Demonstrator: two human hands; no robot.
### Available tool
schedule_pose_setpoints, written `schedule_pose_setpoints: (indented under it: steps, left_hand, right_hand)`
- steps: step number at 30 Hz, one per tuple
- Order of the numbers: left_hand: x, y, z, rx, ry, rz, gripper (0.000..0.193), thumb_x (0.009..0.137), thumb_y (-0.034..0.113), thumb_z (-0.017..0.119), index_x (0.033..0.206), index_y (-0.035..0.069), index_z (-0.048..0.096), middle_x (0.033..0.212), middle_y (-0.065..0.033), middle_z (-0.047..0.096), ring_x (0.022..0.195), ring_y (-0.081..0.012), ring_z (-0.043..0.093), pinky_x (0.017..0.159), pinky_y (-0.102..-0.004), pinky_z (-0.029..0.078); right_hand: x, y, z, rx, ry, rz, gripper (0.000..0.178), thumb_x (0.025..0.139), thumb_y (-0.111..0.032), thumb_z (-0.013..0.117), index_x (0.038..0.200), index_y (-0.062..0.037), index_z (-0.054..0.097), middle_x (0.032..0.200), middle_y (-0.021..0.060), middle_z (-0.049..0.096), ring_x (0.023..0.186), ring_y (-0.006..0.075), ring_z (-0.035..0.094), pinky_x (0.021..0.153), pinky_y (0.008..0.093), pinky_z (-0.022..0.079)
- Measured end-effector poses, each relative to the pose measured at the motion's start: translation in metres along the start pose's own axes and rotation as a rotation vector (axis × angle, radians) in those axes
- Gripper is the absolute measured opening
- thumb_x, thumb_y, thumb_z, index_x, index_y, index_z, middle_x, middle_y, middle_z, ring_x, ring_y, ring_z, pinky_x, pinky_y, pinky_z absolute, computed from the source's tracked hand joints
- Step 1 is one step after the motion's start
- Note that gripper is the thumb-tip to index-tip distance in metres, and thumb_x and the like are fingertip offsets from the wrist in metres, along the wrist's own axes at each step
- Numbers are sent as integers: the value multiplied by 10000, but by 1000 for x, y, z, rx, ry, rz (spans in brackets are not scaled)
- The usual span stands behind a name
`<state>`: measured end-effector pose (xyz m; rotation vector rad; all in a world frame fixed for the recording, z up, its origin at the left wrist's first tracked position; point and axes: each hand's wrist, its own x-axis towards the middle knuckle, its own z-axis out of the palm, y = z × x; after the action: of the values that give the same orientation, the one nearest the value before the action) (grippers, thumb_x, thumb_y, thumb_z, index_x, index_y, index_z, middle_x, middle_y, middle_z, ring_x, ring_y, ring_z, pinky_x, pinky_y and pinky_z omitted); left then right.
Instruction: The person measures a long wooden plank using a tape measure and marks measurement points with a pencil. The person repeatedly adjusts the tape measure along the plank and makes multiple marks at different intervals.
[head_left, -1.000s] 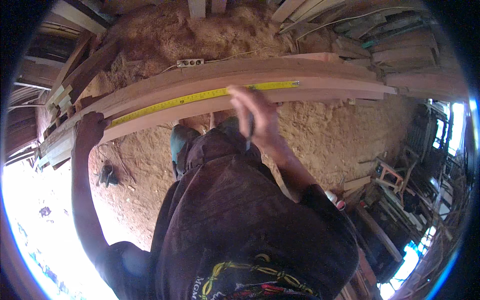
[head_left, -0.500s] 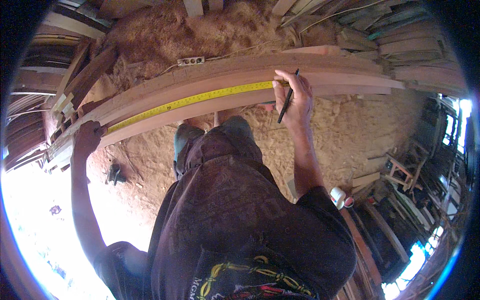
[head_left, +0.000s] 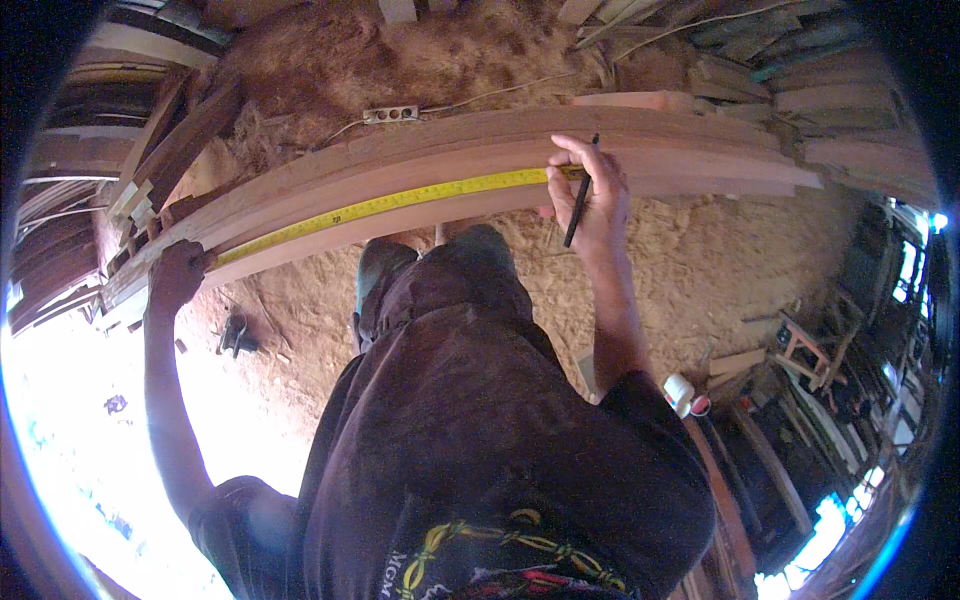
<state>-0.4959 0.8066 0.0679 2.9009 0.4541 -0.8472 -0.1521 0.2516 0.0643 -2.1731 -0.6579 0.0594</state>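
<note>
A yellow tape measure (head_left: 400, 197) lies stretched along a long reddish-brown plank (head_left: 700, 165) in front of me. At the plank's left part, my left hand (head_left: 178, 272) is closed on one end of the tape; whatever else it covers is hidden. My right hand (head_left: 597, 205) pinches the tape's other end with thumb and fingertips. Between the fingers of that same hand sits a thin black pen or pencil (head_left: 577, 212), slanting down across the palm side.
Beyond the plank, a socket strip (head_left: 390, 114) with a cable rests by the sawdust. Timber stacks (head_left: 165, 150) stand at left and far right. A dark tool (head_left: 233, 333) lies on the floor. To the right are a white container (head_left: 679, 392) and a wooden frame (head_left: 803, 345).
The view has shifted slightly, so the scene sits a little further right. Both hands keep their hold on the tape, and the pen or pencil stays in the right hand.
</note>
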Motion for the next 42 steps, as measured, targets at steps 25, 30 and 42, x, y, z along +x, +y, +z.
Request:
schedule_pose_setpoints:
  steps: [25,30,42]
  left_hand:
    - [0,35,-26,-42,-59,-178,421,1014,449,678,934,41,742,950,-175,712,966,-398,715,852,-534,540]
    - [2,33,-25,-7,-72,-166,396,1009,433,682,935,49,746,956,-183,718,980,-404,717,856,-547,542]
    - [7,17,-12,-11,-96,-127,347,988,370,704,933,31,752,968,-206,728,954,-415,723,846,-534,556]
  right_hand:
    - [9,-25,4,-121,-72,-253,342,887,-80,769,1222,-134,735,978,73,787,920,346,726,863,489,528]
    - [6,-27,16,-113,-75,-236,327,890,-152,816,1204,-129,730,948,63,778,909,344,715,837,491,508]
    - [8,-25,20,-124,-61,-224,333,860,-145,834,1176,-122,731,887,57,758,828,348,704,784,501,510]
